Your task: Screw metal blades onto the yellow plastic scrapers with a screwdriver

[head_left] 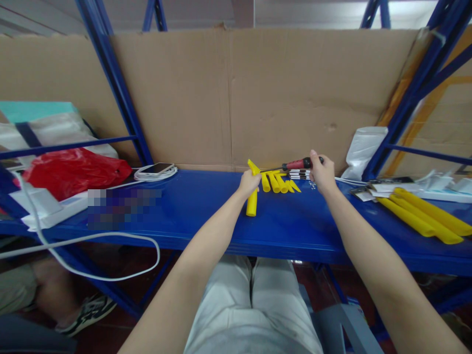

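Observation:
My left hand [249, 184] is closed around a yellow tube-like plastic piece [251, 205], whose flared upper end and round lower end stick out past the fingers. A screwdriver [297, 164] with a red and black handle is in my right hand [322, 173], gripped near the handle's end. Its shaft points left, and the tip meets the yellow piece beside my left fingers; whether it sits in a screw I cannot tell. Several more yellow pieces [275, 183] lie in a row between my hands. Small metallic bits, perhaps screws [312, 185], are scattered below my right hand.
Long yellow pieces [424, 216] lie at the right of the blue shelf [206, 211], near a white plastic bag [363, 152]. On the left are a phone [159, 169] on a coiled cable, a red bag [77, 169] and a white power strip [70, 209]. Cardboard [177, 98] stands behind.

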`<state>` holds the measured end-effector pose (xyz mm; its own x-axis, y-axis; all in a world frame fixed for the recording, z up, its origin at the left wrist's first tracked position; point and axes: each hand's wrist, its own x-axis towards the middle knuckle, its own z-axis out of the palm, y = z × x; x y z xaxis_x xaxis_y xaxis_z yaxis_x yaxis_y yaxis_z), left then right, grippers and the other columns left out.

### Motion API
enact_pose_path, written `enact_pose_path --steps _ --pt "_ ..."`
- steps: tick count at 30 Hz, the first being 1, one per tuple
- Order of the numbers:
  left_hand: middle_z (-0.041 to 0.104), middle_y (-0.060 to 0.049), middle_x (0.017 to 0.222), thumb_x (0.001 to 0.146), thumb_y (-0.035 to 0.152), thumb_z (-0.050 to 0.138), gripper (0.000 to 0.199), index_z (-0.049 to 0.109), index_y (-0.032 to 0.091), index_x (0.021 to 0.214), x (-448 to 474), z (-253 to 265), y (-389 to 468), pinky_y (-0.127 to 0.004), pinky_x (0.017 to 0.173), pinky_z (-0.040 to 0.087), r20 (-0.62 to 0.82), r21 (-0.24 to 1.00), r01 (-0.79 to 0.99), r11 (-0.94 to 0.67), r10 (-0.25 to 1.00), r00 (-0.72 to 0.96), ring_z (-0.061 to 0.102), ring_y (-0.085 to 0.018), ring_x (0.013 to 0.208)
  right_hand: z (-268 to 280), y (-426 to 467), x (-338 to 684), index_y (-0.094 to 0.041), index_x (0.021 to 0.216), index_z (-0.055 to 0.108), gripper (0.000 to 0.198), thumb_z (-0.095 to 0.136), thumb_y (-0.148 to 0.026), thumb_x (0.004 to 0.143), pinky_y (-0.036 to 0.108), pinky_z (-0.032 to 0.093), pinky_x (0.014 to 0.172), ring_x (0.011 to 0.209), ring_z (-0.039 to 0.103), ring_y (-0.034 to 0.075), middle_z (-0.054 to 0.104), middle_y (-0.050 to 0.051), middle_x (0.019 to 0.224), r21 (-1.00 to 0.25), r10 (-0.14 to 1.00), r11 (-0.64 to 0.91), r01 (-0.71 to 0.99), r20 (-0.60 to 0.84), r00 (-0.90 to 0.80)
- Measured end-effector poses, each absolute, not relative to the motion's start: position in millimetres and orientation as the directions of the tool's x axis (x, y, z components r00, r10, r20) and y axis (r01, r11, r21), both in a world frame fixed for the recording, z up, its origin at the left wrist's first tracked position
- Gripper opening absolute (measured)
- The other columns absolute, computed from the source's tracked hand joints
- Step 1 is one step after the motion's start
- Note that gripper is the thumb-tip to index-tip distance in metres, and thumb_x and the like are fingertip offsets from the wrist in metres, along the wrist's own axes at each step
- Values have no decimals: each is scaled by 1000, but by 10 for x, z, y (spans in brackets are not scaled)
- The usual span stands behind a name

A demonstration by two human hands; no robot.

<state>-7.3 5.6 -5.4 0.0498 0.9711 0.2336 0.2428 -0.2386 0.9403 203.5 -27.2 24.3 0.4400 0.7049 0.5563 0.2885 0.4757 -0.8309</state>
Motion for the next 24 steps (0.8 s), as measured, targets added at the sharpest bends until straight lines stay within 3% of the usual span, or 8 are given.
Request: enact_pose_path --steps 5,8,13,24 --pt "50 6 53 79 7 49 11 53 17 74 -70 -54 60 -20 42 36 247 936 247 -251 968 49 43 -7 34 243 -246 2052 -24 76 49 33 63 -54 77 26 29 36 35 39 12 38 -8 43 -838 706 475 269 545 451" --pt "51 5 53 79 7 49 10 55 16 78 -67 -53 57 -20 44 38 246 936 249 -249 968 44 44 -8 35 234 -239 2065 -24 75 49 37 63 -59 75 26 30 36 36 39 12 41 -7 44 -827 708 492 270 561 429" --pt "51 5 54 79 8 49 9 55 15 78 -69 -62 71 -20 44 39 239 936 255 -244 970 48 45 -8 36 218 -234 2075 -25 65 45 47 61 -68 74 27 27 34 33 34 11 31 -8 38 -831 714 476 289 556 425" --pt "50 6 53 79 10 52 8 53 16 75 -49 -73 74 -19 43 37 233 947 210 -245 969 80 43 -7 35 176 -119 2133 -25 69 43 36 61 -55 76 26 28 35 36 37 11 33 -8 43 -852 667 483 204 508 545"
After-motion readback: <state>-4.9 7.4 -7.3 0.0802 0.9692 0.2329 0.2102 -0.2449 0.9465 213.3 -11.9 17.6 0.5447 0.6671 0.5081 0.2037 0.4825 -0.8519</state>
